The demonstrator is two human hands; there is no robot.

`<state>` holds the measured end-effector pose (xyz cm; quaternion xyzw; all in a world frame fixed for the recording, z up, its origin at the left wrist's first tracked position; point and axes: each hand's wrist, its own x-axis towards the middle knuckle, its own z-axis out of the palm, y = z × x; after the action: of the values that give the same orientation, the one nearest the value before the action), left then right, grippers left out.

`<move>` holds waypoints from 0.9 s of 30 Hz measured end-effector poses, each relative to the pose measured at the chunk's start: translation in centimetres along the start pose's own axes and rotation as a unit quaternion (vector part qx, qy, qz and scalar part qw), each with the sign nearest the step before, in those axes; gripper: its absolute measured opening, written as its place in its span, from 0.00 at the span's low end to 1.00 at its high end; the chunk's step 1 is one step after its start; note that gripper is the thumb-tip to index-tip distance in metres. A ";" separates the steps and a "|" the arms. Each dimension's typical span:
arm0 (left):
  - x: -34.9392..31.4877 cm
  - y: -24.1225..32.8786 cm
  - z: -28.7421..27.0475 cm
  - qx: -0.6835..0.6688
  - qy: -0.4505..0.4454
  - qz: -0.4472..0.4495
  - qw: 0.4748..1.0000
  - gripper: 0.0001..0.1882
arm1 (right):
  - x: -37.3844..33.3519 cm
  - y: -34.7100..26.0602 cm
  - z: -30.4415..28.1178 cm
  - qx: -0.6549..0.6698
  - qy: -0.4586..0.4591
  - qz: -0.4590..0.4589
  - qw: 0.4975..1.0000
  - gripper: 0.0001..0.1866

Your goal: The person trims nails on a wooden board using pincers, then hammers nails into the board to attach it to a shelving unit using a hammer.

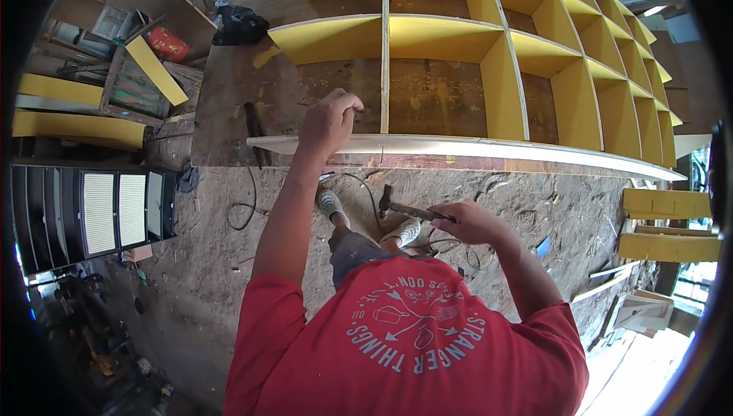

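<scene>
One red shirt [412, 347]; right hand [469, 223] clasps one dark-headed hammer [408, 209]; left hand [330, 120] half-curls, contents unclear, by one yellow gridded frame [504, 87].

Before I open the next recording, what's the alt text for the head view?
The right hand grips a hammer, while the left hand, loosely curled, is by the near edge of a yellow grid frame on a table.

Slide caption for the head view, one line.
Right hand gripping a hammer, left hand near the long white board of a yellow compartmented shelving frame.
</scene>
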<state>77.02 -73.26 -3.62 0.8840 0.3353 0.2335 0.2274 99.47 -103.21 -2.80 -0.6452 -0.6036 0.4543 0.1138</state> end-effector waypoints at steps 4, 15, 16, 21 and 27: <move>-0.3 0.7 0.1 0.022 -0.012 -0.028 0.999 0.09 | 0.8 -2.1 -2.3 0.072 -0.084 0.018 0.994 0.23; 1.2 3.4 -0.5 0.088 -0.151 -0.109 0.979 0.44 | 3.3 -0.2 -3.4 0.037 -0.096 -0.116 0.988 0.23; 1.1 3.3 -0.5 0.088 -0.150 -0.110 0.979 0.44 | 3.7 -1.2 -4.3 0.046 -0.083 -0.066 0.993 0.23; 1.2 3.5 -0.8 0.095 -0.172 -0.120 0.973 0.46 | 3.9 -1.2 -5.4 0.005 -0.176 -0.101 0.979 0.19; 0.9 3.1 -0.3 0.097 -0.111 -0.088 0.985 0.46 | 4.6 -0.8 -5.9 0.003 -0.124 -0.050 0.991 0.20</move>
<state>78.92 -74.63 -1.42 0.8892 0.4057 0.0797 0.1961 102.56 -96.61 -0.99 -0.5527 -0.6430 0.5265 0.0620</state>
